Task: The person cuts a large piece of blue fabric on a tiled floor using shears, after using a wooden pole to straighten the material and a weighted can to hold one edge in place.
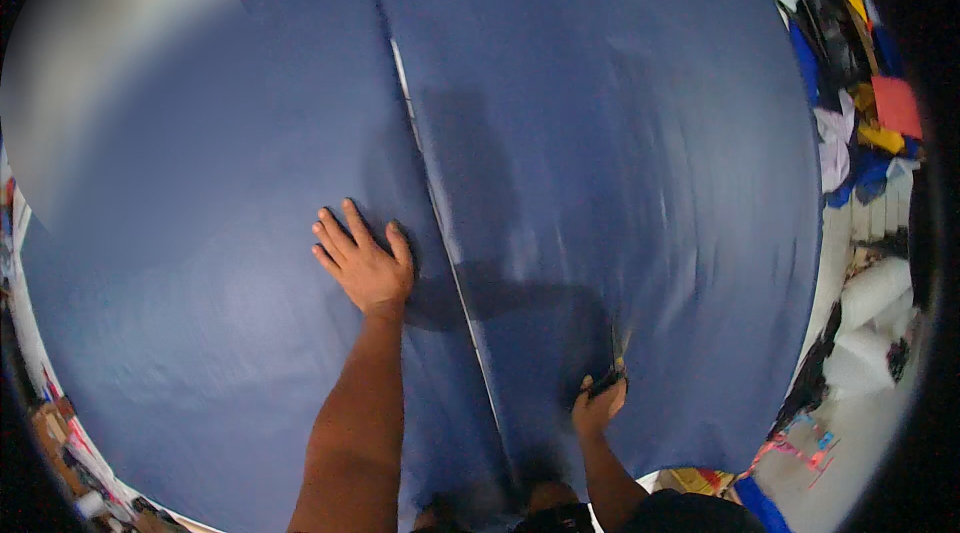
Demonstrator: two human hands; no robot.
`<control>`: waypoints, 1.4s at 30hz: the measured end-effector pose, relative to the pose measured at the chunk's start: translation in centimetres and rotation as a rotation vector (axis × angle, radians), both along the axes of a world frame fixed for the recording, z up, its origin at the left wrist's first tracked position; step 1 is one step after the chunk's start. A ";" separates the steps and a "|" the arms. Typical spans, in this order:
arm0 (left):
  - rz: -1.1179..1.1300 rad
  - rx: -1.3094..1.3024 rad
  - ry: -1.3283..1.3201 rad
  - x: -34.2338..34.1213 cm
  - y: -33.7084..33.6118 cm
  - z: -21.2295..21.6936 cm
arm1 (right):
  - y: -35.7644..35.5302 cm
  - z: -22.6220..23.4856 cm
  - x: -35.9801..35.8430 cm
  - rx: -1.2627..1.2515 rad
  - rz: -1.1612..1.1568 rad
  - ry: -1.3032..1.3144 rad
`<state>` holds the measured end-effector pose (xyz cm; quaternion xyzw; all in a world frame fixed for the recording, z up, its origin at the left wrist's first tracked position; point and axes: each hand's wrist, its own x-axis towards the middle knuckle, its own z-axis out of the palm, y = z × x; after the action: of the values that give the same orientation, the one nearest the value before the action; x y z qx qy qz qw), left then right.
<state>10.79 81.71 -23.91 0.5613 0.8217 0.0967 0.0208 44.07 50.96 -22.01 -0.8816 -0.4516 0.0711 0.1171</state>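
A large dark blue sheet of smooth material [230, 193] lies spread in front of me. A long, narrow gap [448, 243] runs through it from the far side down toward my body, with a pale surface showing between the two edges. My left hand [372, 263] rests flat on the sheet to the left of this gap, fingers spread and holding nothing. To the right of the gap, my right hand [598, 407] is closed around dark-handled scissors [617, 365], whose blades point away from me. The blades look blurred, so I cannot tell how far apart they are.
Beyond the sheet's right edge lies a jumble of coloured scraps [870, 133], and nearer, some white rolled material [870, 333] on the floor. Mixed items [65, 443] line the left edge. A blurred pale patch [100, 43] covers the upper left.
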 end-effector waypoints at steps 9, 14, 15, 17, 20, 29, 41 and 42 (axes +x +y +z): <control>-0.104 -0.077 0.060 -8.8 1.5 -3.1 | 1.9 -0.6 -2.3 0.108 -0.111 0.149; -0.365 0.295 -0.246 -5.1 -8.6 7.5 | -0.9 -0.7 0.1 0.160 -0.113 0.017; -0.339 0.248 -0.299 -5.2 -12.9 8.2 | -0.8 -1.4 -0.6 0.146 -0.103 0.067; -0.516 0.079 -0.316 -4.3 -22.6 8.0 | -1.0 -2.8 -0.4 0.247 -0.047 0.108; -0.977 -0.392 -0.315 -0.8 -38.9 13.6 | -6.1 -0.4 4.4 0.320 0.034 0.307; 0.245 -0.453 -0.273 -26.2 -85.9 9.8 | -40.4 7.4 11.1 -0.030 0.120 0.326; 0.134 -0.498 -0.455 -21.2 -105.8 3.7 | -75.1 2.8 5.8 -0.311 -0.403 0.423; -0.062 -0.303 -0.357 -21.2 -104.1 4.7 | -75.6 2.4 5.0 -0.283 -0.394 0.373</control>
<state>-10.43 -22.40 -19.21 0.5506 0.7925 0.0695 0.2529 49.08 -24.63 -19.62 -0.9316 -0.2281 0.2698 0.0855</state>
